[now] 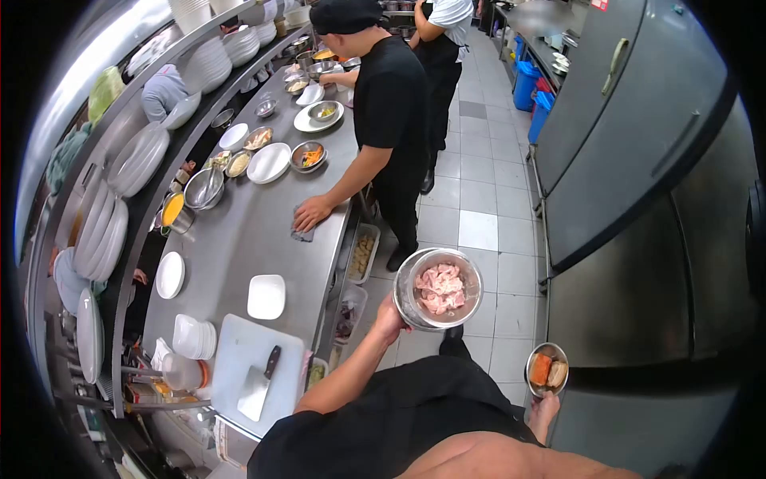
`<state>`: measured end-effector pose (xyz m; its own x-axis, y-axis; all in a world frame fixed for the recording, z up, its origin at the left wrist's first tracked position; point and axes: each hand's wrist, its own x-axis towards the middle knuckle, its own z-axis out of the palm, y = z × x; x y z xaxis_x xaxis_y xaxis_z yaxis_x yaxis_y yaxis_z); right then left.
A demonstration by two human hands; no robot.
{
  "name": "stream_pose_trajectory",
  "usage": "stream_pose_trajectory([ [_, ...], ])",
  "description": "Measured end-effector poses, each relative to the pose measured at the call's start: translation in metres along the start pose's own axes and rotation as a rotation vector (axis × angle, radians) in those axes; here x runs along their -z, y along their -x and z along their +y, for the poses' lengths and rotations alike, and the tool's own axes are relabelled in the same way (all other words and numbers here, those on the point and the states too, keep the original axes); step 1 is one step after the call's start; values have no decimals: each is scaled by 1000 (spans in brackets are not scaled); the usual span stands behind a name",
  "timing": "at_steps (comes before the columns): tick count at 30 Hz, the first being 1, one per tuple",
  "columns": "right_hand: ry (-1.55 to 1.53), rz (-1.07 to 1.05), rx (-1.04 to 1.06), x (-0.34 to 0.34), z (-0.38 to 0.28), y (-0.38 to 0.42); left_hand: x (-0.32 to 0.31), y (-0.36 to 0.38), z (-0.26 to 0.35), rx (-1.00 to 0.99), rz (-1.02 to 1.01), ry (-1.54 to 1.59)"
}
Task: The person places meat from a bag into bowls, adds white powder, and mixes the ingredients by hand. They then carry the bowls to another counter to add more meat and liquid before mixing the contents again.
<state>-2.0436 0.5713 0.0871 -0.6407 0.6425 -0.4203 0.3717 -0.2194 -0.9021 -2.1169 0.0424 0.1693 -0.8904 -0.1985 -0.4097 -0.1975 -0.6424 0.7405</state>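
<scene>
My left hand (389, 319) is closed on the side of a round metal bowl (406, 312), held out in front of me above the floor. Pieces of pale pink raw meat (440, 288) lie in it. Lower on the right, my right hand (544, 410) grips a smaller metal bowl (531, 385) by its near edge. Inside that one are an orange chunk (541, 369) and a paler, tan piece (557, 374), whose kinds I cannot make out. Both bowls look about level. Part of each hand's fingers is hidden by its bowl.
Left of me runs a steel counter (231, 263) with a white cutting board (231, 383), a cleaver (257, 391), plates and bowls. A co-worker (391, 104) in black presses a grey cloth (303, 233) on it. A steel refrigerator (630, 152) stands at right, beyond the tiled aisle (515, 239).
</scene>
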Motion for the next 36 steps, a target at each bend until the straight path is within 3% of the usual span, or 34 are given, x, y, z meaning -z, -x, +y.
stream_pose_trajectory([
  [5,58,-115,158,-113,-75,-136,-86,-103,15,17,58,49],
  [10,107,-294,271,-278,-198,-209,-161,-182,52,-52,107,49],
  [13,117,-443,265,-383,-254,-263,-197,-240,81,-93,58,162],
  [19,82,-627,242,-560,-324,-335,-242,-391,110,-82,84,99],
  [23,76,-660,124,-629,-345,-381,-262,-495,140,-102,77,170],
  [29,199,-610,122,-697,-407,-451,-294,-626,214,-155,126,130],
  [32,453,-542,288,-747,-438,-500,-308,-671,256,-152,198,117],
  [36,461,-631,320,-865,-474,-525,-301,-735,288,-214,251,158],
])
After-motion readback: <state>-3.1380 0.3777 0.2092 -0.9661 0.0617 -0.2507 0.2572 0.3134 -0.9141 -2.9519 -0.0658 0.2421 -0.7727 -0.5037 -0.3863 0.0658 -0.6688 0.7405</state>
